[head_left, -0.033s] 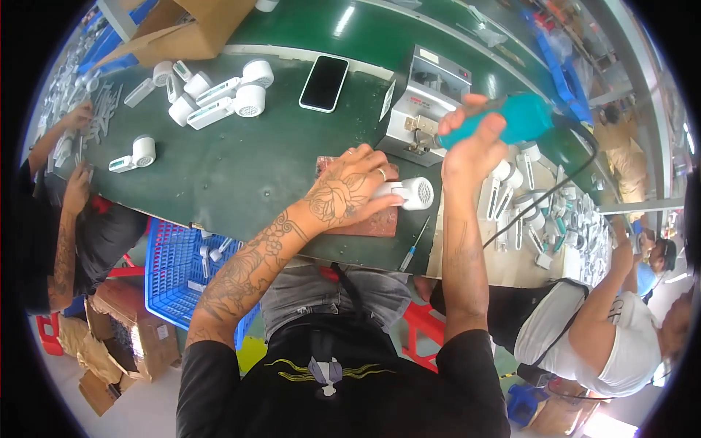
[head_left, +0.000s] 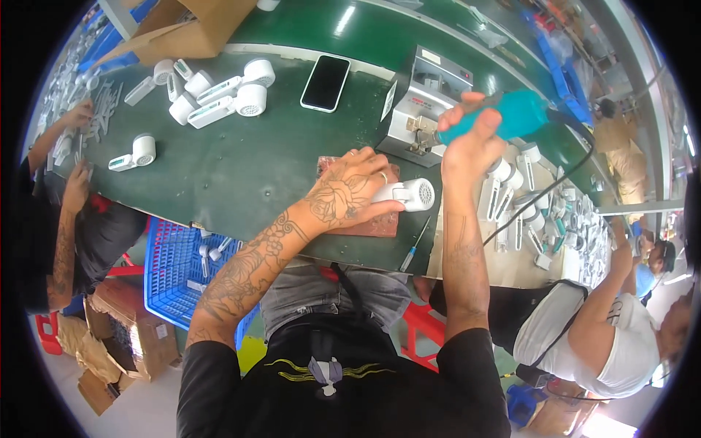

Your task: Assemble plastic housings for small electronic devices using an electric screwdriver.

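White device [head_left: 398,191], its round end [head_left: 423,194] grilled, is clamped in left fingers [head_left: 374,162]; right fingers [head_left: 453,117] wrap a teal power tool [head_left: 522,114].

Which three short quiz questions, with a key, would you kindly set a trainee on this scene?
1. What does the person's right grip hold?
2. True or false: the black-screened rectangular phone lies right of the grey metal box-shaped machine.
3. Which lies beneath the left grip: (a) brown cardboard box, (b) reddish-brown rectangular slab, (c) the phone?

Key: 1. A teal rounded corded tool. 2. False; it lies to the left. 3. b.
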Demonstrator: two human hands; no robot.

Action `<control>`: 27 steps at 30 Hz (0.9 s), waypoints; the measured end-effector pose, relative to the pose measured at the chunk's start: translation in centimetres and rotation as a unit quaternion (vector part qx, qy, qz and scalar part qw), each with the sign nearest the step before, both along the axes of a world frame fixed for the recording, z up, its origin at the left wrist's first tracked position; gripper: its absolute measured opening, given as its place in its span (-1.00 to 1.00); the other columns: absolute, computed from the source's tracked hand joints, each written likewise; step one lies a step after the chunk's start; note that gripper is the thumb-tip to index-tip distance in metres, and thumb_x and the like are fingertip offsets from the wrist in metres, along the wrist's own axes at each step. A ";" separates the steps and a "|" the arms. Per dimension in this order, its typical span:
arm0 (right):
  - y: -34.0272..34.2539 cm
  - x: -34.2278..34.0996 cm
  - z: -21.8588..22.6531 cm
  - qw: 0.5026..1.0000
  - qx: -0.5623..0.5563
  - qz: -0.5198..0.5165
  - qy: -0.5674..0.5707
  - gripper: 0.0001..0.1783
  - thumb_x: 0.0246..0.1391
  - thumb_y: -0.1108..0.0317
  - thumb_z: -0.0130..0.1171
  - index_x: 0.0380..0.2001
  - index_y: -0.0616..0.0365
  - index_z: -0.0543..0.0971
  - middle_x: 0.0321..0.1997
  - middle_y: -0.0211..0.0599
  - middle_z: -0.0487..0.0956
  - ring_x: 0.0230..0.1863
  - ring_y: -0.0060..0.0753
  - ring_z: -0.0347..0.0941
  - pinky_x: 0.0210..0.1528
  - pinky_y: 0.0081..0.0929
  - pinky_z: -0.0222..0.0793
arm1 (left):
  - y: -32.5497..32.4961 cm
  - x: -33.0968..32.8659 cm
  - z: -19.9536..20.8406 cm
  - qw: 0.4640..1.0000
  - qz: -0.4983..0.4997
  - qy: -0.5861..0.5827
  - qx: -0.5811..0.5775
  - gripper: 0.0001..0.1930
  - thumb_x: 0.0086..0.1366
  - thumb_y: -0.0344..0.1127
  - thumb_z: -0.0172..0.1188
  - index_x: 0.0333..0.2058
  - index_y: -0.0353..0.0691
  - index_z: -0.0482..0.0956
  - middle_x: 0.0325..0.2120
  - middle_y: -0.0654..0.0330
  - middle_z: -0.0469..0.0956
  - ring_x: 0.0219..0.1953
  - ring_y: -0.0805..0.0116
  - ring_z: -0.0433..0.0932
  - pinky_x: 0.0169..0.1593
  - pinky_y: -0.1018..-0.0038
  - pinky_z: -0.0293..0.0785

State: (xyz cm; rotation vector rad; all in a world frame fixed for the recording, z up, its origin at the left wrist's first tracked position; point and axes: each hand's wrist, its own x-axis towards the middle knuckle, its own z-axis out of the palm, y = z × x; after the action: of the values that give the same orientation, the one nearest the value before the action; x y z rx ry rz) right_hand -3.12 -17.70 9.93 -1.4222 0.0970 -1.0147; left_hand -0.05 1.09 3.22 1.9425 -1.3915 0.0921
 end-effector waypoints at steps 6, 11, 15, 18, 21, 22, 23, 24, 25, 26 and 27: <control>-0.7 1.2 -2.4 0.999 -0.031 -0.011 0.002 -0.34 0.39 -0.23 -0.01 -0.21 0.32 0.47 -0.55 -0.29 0.44 -0.56 -0.38 0.41 -0.47 -0.43 0.36 | -0.2 -0.2 -0.1 1.000 -0.004 0.002 0.017 -0.59 0.29 -0.01 0.29 -0.02 -0.16 0.64 -0.14 0.16 0.53 -0.04 0.08 0.49 0.12 0.19 0.41; 0.5 0.1 -1.1 0.997 -0.019 0.009 0.074 -0.36 0.41 -0.19 -0.03 -0.20 0.32 0.47 -0.55 -0.27 0.43 -0.56 -0.36 0.41 -0.48 -0.41 0.36 | 0.1 -0.3 -0.2 0.999 0.026 0.003 0.035 -0.55 0.30 -0.02 0.29 0.05 -0.16 0.61 -0.14 0.14 0.54 -0.04 0.08 0.50 0.11 0.16 0.42; 1.5 -2.8 -0.8 0.997 0.020 0.025 0.075 -0.24 0.36 -0.30 -0.04 -0.14 0.37 0.49 -0.57 -0.28 0.41 -0.58 -0.34 0.38 -0.48 -0.39 0.34 | -0.2 -0.4 -0.7 1.000 0.022 -0.009 0.005 -0.52 0.30 -0.02 0.29 0.09 -0.16 0.58 -0.14 0.13 0.55 -0.04 0.07 0.49 0.12 0.16 0.41; 2.2 -3.3 -0.9 0.996 0.011 0.036 0.080 -0.17 0.30 -0.38 -0.02 -0.13 0.38 0.49 -0.58 -0.28 0.41 -0.59 -0.34 0.38 -0.49 -0.39 0.34 | -0.3 -0.3 -0.6 0.999 0.023 -0.024 0.004 -0.51 0.30 -0.02 0.28 0.11 -0.16 0.56 -0.14 0.11 0.55 -0.03 0.06 0.49 0.14 0.14 0.40; 2.8 -3.4 -1.0 0.996 -0.004 0.040 0.083 -0.17 0.29 -0.39 -0.01 -0.14 0.37 0.49 -0.58 -0.27 0.42 -0.58 -0.35 0.39 -0.49 -0.40 0.35 | -0.1 -0.3 -0.4 0.999 0.012 0.004 0.036 -0.53 0.37 0.03 0.19 0.03 -0.23 0.58 -0.10 0.08 0.54 0.03 0.10 0.47 0.17 0.15 0.36; 2.9 -3.4 -1.1 0.995 -0.007 0.042 0.089 -0.17 0.28 -0.40 0.00 -0.15 0.37 0.48 -0.57 -0.27 0.43 -0.57 -0.35 0.40 -0.49 -0.40 0.35 | -0.1 -0.4 -0.4 0.999 0.014 0.001 0.036 -0.53 0.36 0.03 0.19 0.03 -0.23 0.58 -0.10 0.08 0.54 0.03 0.10 0.47 0.17 0.14 0.36; 2.8 -3.2 -1.3 0.995 -0.007 0.043 0.089 -0.17 0.28 -0.40 0.00 -0.15 0.37 0.48 -0.57 -0.27 0.43 -0.57 -0.35 0.40 -0.49 -0.40 0.35 | 0.0 -0.4 -0.5 0.999 0.016 -0.002 0.035 -0.53 0.36 0.03 0.20 0.03 -0.23 0.58 -0.09 0.08 0.54 0.03 0.10 0.47 0.17 0.14 0.36; 2.6 -3.1 -1.9 0.996 0.006 0.055 0.071 -0.25 0.30 -0.30 0.06 -0.19 0.37 0.48 -0.56 -0.30 0.45 -0.57 -0.40 0.42 -0.51 -0.45 0.36 | -0.1 -0.4 -0.5 0.999 0.017 -0.002 0.035 -0.53 0.36 0.03 0.20 0.03 -0.23 0.58 -0.09 0.08 0.54 0.03 0.10 0.47 0.17 0.14 0.36; 2.5 -2.9 -2.4 0.996 0.020 0.068 0.053 -0.32 0.32 -0.21 0.12 -0.22 0.38 0.48 -0.56 -0.33 0.47 -0.57 -0.46 0.44 -0.53 -0.50 0.36 | -0.1 -0.4 -0.6 0.999 0.017 -0.005 0.033 -0.52 0.35 0.02 0.21 0.07 -0.20 0.57 -0.10 0.08 0.54 0.02 0.07 0.47 0.17 0.14 0.38; 2.5 -2.9 -3.1 0.996 0.020 0.068 0.054 -0.32 0.32 -0.21 0.12 -0.22 0.38 0.48 -0.56 -0.33 0.47 -0.57 -0.46 0.44 -0.53 -0.50 0.36 | -0.1 -0.4 -0.7 0.999 0.017 -0.007 0.032 -0.50 0.33 0.02 0.23 0.12 -0.18 0.56 -0.11 0.08 0.54 0.00 0.04 0.48 0.17 0.13 0.39; 2.5 -2.8 -3.8 0.996 0.020 0.064 0.064 -0.31 0.31 -0.23 0.11 -0.22 0.37 0.48 -0.56 -0.33 0.47 -0.57 -0.45 0.44 -0.53 -0.50 0.36 | -0.1 -0.4 -0.7 0.999 0.017 -0.006 0.033 -0.50 0.33 0.02 0.23 0.12 -0.18 0.56 -0.11 0.08 0.54 0.00 0.04 0.48 0.17 0.13 0.39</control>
State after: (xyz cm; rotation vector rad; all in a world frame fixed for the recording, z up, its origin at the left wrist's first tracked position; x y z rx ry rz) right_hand -5.92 -15.18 6.11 -1.4376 0.1191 -0.8122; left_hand -0.42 1.02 2.52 2.0228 -1.3855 0.0750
